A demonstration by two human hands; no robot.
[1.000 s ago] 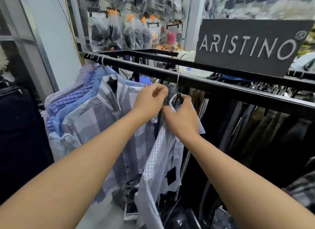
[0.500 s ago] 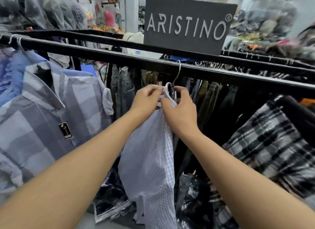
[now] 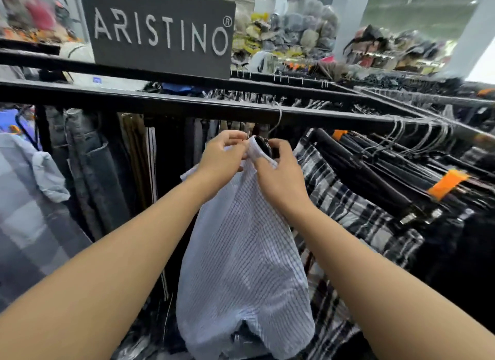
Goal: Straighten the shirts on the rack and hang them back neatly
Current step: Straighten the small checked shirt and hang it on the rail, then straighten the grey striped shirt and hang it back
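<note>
Both hands met at the collar of a white, finely blue-checked cotton shirt [image 3: 241,266], which hung mid-frame from a black hanger [image 3: 263,145] whose thin wire hook [image 3: 279,117] looped over the black metal rack rail [image 3: 160,102]. The left hand [image 3: 223,156] pinched the collar fabric from 9 o'clock; the right hand [image 3: 278,172] curled round it from 3 o'clock. A black-and-white plaid shirt [image 3: 348,207] hung just beside at 3 o'clock, dark denim jeans [image 3: 88,166] at 9 o'clock, and a dark grey "ARISTINO" sign [image 3: 160,30] at 11 o'clock.
</note>
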